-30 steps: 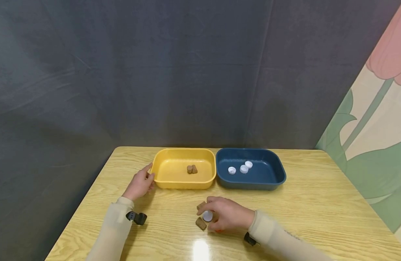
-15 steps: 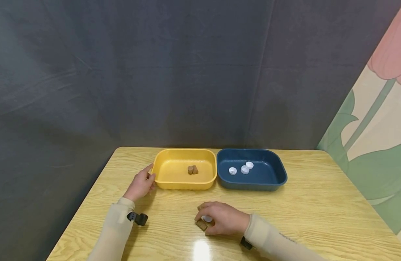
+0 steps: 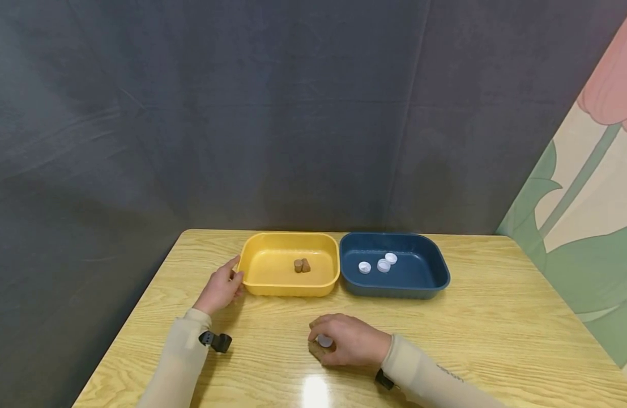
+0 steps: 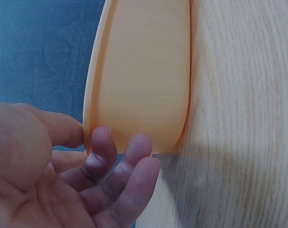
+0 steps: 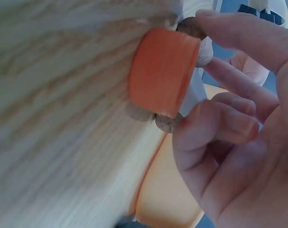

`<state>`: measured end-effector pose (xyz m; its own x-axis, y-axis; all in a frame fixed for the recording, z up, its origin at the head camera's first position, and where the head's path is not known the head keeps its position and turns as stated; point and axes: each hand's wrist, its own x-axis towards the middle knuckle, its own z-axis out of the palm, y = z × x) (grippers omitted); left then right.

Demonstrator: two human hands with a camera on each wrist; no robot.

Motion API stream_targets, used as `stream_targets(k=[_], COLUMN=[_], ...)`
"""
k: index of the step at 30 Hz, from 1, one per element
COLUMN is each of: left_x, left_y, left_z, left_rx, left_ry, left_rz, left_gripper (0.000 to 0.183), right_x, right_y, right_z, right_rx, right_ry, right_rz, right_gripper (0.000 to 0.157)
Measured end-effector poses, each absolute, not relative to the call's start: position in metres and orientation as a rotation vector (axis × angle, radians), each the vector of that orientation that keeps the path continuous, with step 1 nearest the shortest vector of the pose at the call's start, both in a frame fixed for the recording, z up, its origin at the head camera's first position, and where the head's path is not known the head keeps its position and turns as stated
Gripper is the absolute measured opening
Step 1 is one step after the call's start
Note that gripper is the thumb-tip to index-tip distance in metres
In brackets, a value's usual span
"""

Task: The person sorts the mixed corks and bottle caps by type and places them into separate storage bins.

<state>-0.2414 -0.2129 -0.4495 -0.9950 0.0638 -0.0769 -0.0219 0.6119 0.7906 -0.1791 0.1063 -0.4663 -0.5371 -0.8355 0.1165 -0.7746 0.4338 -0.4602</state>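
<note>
In the head view, my left hand (image 3: 220,289) rests at the left end of the yellow tray (image 3: 288,290), its fingertips touching the outer rim. That hand's fingers (image 4: 139,145) are loosely bent in the left wrist view. My right hand (image 3: 351,340) is low over the table, pinching a brown cork (image 3: 317,350) between thumb and index finger. Beside it lies a white bottle cap (image 3: 325,340), partly covered by the hand. The right wrist view shows an orange bottle cap (image 5: 163,71) and another cork (image 5: 168,122) close to the curled fingers.
Two corks (image 3: 302,266) lie in the yellow tray. A dark blue tray (image 3: 395,292) adjoins it on the right, with white bottle caps (image 3: 384,265) inside. The wooden table (image 3: 497,317) ends at a dark curtain (image 3: 313,113) behind.
My right hand has lowered slightly and shifted left; its thumb and index finger have closed on the near cork, which tilts a little. My left hand stays at the yellow tray.
</note>
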Motion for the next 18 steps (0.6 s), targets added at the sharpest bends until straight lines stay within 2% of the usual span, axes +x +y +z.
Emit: stream_targets(k=[6, 12, 18], left_x=[-0.2413, -0.2420, -0.2423], left_y=[-0.2124, -0.2125, -0.2127], left_z=[-0.4486, -0.4498, -0.4502], left_rx=[0.035, 0.043, 0.034], left_ry=[2.738, 2.726, 2.728], left_rz=[1.339, 1.355, 1.350], left_gripper=[0.056, 0.056, 0.056], right_x=[-0.1811, -0.1801, -0.1804], right_y=[0.1065, 0.1072, 0.1071], right_z=[-0.4674, -0.4670, -0.4630], right_rx=[-1.420, -1.351, -1.319], right_ry=[2.555, 2.574, 2.573], right_rz=[-0.710, -0.711, -0.764], right_gripper=[0.006, 0.015, 0.017])
